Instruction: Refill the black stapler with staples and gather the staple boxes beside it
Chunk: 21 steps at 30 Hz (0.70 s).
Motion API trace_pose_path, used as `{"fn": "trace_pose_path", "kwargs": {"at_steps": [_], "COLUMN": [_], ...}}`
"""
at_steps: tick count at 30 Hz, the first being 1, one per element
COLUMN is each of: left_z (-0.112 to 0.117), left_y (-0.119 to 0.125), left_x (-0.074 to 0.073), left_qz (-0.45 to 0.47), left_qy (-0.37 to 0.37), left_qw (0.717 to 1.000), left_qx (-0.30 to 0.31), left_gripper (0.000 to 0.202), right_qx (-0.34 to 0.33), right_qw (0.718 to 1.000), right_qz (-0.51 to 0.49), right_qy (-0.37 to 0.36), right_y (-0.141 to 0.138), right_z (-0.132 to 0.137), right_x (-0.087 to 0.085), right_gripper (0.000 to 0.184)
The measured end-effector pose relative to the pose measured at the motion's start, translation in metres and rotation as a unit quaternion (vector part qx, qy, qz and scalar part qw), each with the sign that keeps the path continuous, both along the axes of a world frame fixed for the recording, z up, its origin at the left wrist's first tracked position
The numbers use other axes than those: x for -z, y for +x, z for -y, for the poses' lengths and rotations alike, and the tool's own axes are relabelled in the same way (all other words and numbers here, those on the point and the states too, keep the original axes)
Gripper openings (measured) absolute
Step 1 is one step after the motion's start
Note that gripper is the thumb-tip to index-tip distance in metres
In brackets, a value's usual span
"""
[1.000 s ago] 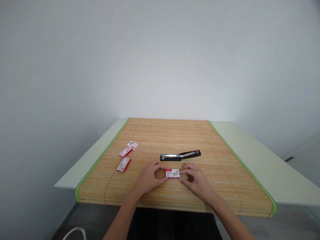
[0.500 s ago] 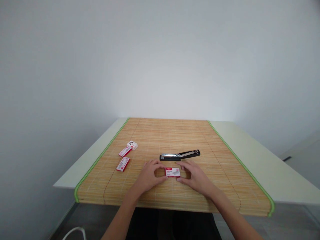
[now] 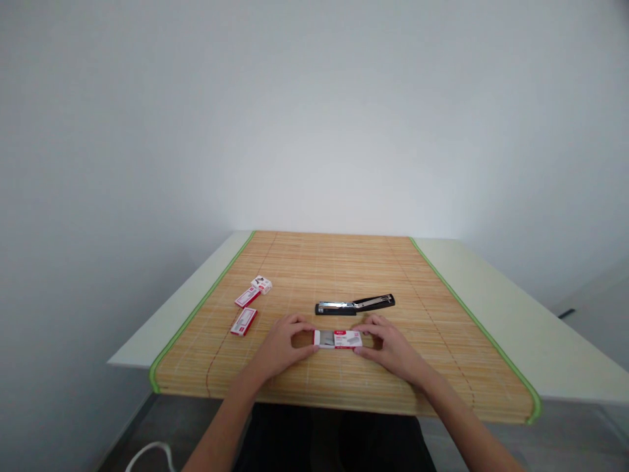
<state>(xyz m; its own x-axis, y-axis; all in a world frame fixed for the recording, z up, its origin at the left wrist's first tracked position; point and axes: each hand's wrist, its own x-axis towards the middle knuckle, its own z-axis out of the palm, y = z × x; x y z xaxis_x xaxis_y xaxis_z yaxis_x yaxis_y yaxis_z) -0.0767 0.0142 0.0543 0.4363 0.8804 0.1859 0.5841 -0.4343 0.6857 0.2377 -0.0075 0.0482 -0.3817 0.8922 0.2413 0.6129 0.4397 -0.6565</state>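
A small red-and-white staple box (image 3: 339, 339) lies on the bamboo mat (image 3: 442, 367) near its front edge. Its inner tray sticks out to the left and shows grey staples. My left hand (image 3: 284, 342) pinches the tray end, and my right hand (image 3: 388, 346) pinches the sleeve at the other end. Just behind the box lies a black stapler (image 3: 354, 304), swung open flat with its metal channel facing up.
Three more small staple boxes (image 3: 244, 321) lie at the mat's left side, one of them (image 3: 261, 284) with an open flap. The green-edged mat covers a pale table (image 3: 540, 341) against a white wall. A white cable (image 3: 147, 453) shows on the floor at the lower left.
The box's inner tray has slid out to the left, making the box look longer. Both hands stay at its ends, the right one shifted slightly right.
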Motion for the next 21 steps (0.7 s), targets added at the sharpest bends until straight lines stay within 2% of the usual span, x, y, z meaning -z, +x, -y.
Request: {"fn": "trace_pose_path", "kwargs": {"at_steps": [9, 13, 16, 18, 21], "left_z": [0.000, 0.002, 0.001, -0.002, -0.011], "left_y": [0.000, 0.003, 0.011, 0.019, 0.032], "left_x": [0.005, 0.000, -0.006, -0.011, -0.017], "left_qz": [-0.006, 0.011, 0.034, 0.023, -0.042], "left_qy": [0.005, 0.003, 0.001, 0.018, 0.056], "left_qw": [1.000, 1.000, 0.999, 1.000, 0.997], "left_qx": [-0.013, -0.019, -0.024, -0.005, 0.045], "left_gripper": [0.033, 0.039, 0.031, 0.023, 0.015], "right_qx": [0.011, 0.010, 0.010, 0.013, 0.016], "right_qw": [1.000, 1.000, 1.000, 1.000, 1.000], "right_qz": [0.007, 0.002, -0.003, -0.004, 0.000], "right_qy": [0.009, 0.016, 0.020, 0.021, 0.019], "right_y": [-0.001, -0.001, -0.002, -0.002, -0.002], "right_z": [-0.001, 0.001, 0.002, 0.002, 0.002], "right_x": [0.004, 0.004, 0.003, 0.003, 0.002], "right_gripper": [0.032, 0.030, 0.029, 0.029, 0.030]}}
